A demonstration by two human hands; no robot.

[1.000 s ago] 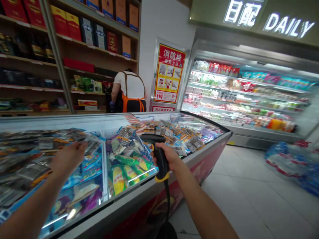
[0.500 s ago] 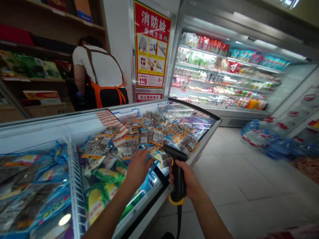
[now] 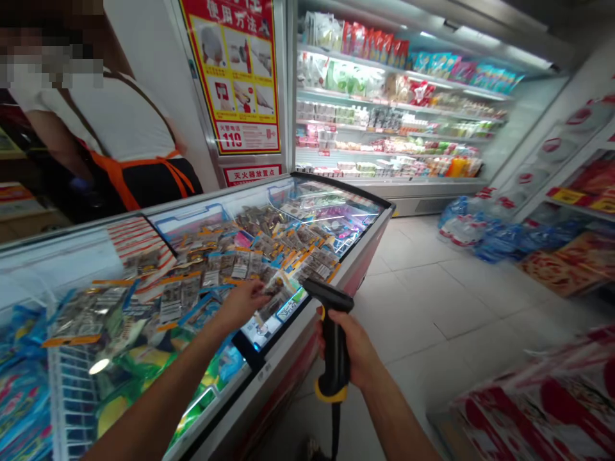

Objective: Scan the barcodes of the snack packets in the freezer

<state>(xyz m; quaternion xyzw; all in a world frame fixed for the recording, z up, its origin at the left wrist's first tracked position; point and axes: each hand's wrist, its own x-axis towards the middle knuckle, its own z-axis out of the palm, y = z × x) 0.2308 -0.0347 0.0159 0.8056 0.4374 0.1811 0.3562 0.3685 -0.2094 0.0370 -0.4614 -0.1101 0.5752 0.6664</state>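
Observation:
My right hand (image 3: 353,342) is wrapped around the grip of a black and yellow barcode scanner (image 3: 335,346), its head turned left toward the freezer and its cord hanging down. My left hand (image 3: 245,304) is over the chest freezer (image 3: 331,288), fingers pinched at the edge of a small clear packet (image 3: 276,286); the fingertips are partly hidden. Many similar packets (image 3: 235,264) with orange and blue edges lie spread over the freezer top around it. Green and yellow bags (image 3: 144,358) lie lower, beneath my left forearm.
A person (image 3: 120,128) in an orange-tied apron bends behind the freezer at left. A lit refrigerated shelf (image 3: 384,173) stands beyond. Bottled water packs (image 3: 461,230) sit on the tiled floor (image 3: 408,307). Red and white boxes (image 3: 538,397) are at the near right. A wire divider (image 3: 72,390) stands inside the freezer.
The view has shifted right and closer to the freezer. My left hand has moved to the packets near the freezer's front edge; my right hand still holds the barcode scanner.

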